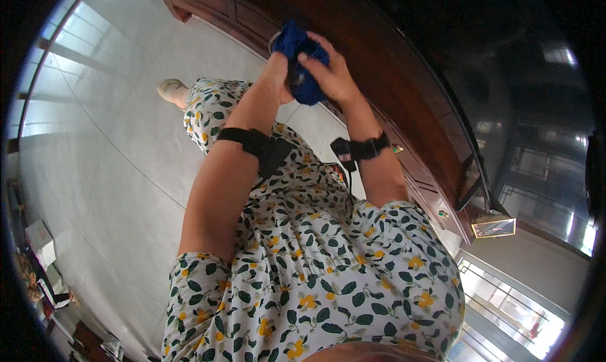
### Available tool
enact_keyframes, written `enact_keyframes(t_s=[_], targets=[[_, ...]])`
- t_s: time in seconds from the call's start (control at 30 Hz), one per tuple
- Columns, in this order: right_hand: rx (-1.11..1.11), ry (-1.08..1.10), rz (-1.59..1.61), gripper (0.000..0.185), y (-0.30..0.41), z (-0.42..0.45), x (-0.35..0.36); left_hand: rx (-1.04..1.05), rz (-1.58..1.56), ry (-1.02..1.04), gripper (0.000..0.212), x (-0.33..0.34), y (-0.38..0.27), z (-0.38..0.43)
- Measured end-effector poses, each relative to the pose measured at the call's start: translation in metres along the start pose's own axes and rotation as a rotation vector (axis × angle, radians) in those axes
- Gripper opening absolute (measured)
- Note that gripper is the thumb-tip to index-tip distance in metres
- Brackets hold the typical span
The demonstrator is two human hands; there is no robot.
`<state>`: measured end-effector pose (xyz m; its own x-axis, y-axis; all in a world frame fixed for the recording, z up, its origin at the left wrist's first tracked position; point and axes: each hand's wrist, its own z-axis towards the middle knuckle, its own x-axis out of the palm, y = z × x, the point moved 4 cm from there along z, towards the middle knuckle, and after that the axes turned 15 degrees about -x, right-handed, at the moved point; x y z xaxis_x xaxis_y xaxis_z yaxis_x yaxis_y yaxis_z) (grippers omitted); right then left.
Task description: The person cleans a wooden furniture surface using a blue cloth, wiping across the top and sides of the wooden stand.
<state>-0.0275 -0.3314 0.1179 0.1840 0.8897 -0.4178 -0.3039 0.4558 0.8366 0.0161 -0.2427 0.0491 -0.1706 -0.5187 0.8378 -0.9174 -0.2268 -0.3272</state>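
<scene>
A bunched dark-blue cloth is held up between both hands, in front of the edge of a dark wooden cabinet. My left hand grips it from the left and below, with the fingers largely hidden. From the right, my right hand closes on the cloth, thumb across its front and fingers behind the upper edge. Something dark with a small pale spot shows between the folds; it is too blurred to name. A thin greyish curved edge shows at the cloth's upper left. Black straps with small devices circle both forearms.
The long wooden cabinet with drawers runs diagonally along the right. A large glossy black screen stands on it, and a small gold-edged box is near its end. Pale tiled floor lies at left, with boxes at the far left edge.
</scene>
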Motion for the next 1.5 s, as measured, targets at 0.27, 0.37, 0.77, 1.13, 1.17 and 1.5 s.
enact_keyframes(t_s=[0.27,0.37,0.77,1.13,1.17,1.5], targets=[[-0.065,-0.139,-0.434,0.044,0.004,-0.031,-0.033,0.099,-0.025,0.035,0.032,0.003,-0.006,-0.009],[-0.007,-0.138,-0.356,0.047,0.0,-0.034,-0.031,0.081,-0.12,0.12,0.023,0.008,-0.008,-0.01],[0.105,-0.095,-0.014,0.023,0.001,-0.012,-0.03,0.3,-0.122,-0.103,0.017,-0.007,-0.019,-0.012],[0.14,-0.345,0.83,0.013,0.029,-0.02,-0.055,0.273,-0.269,-0.064,0.028,-0.018,-0.018,-0.003],[0.11,-0.36,0.817,0.012,0.033,-0.02,-0.058,0.277,-0.271,-0.064,0.028,-0.023,-0.018,-0.002],[0.165,0.08,-0.476,0.061,0.011,-0.031,-0.027,0.196,-0.177,-0.001,0.036,-0.01,-0.013,-0.008]])
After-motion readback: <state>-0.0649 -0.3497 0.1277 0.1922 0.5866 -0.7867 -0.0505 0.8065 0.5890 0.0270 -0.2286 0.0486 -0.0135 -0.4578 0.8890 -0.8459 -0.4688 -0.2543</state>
